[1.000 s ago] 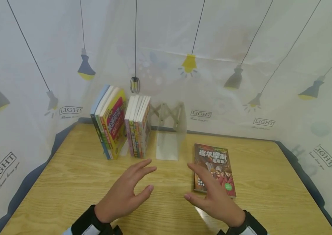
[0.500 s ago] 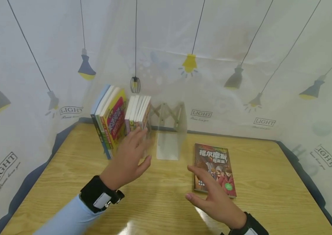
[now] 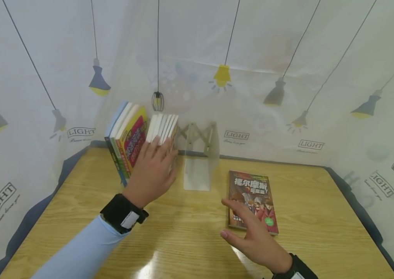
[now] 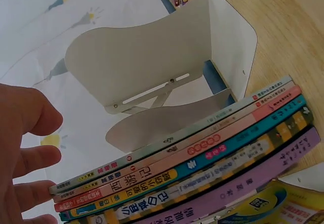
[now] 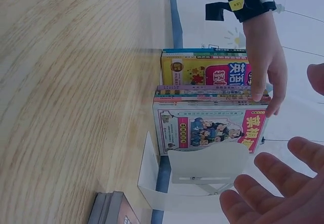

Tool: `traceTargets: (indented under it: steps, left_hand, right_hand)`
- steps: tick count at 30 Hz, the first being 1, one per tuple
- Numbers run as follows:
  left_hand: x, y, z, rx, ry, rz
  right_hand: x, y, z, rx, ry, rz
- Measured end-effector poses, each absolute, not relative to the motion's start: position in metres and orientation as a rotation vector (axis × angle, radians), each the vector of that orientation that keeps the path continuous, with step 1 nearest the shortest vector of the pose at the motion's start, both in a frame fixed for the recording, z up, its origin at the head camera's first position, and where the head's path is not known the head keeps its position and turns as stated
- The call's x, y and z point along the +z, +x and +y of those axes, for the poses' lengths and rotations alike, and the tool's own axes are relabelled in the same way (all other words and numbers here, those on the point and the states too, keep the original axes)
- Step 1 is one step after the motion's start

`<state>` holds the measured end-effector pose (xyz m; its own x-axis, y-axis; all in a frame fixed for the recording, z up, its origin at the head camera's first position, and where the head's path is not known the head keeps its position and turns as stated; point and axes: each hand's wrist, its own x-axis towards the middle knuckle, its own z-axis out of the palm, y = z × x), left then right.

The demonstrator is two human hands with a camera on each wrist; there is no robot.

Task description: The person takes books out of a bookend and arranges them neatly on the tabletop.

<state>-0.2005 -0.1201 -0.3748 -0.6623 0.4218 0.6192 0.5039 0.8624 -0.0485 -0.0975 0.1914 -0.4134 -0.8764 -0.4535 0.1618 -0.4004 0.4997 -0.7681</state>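
Observation:
My left hand (image 3: pixel 152 174) is at the row of thin upright books (image 3: pixel 162 130), its fingertips on the tops of their spines. In the left wrist view these books (image 4: pixel 187 163) show pale, pink, teal, yellow and purple spines, the thumb standing apart from them. Taller books (image 3: pixel 132 143), the outermost yellow with a red panel, lean to the left of the thin row. My right hand (image 3: pixel 258 240) hovers with spread fingers over the lower left edge of a dark comic-style book (image 3: pixel 251 193), holding nothing. It hides part of the cover.
A white metal bookend rack (image 3: pixel 197 174) with crossed folding bars stands right of the thin books, against the back of the wooden table (image 3: pixel 322 217). A cloth backdrop (image 3: pixel 270 38) printed with lamps hangs behind and on both sides.
My left hand has moved forward and up from above the table front onto the thin books' spines. The right hand stays nearly where it was. The books stand as before.

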Motion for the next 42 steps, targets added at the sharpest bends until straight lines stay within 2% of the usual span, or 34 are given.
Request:
traceTargets:
  steps: [12,25,42]
  left_hand:
    - [-0.381,-0.191,-0.121,-0.212,-0.695,-2.249]
    - [-0.383,-0.180,-0.125,-0.581,-0.635,-2.283]
    - [-0.402,-0.169,-0.130,-0.533,-0.642,-2.421]
  right_hand:
    - [-0.418,-0.097,0.189,-1.355,-0.808,2.666]
    - [-0.422,-0.095,0.190,-1.362,-0.781,2.686]
    - [-0.429,-0.095,0.194,-1.395,-0.788,2.648]
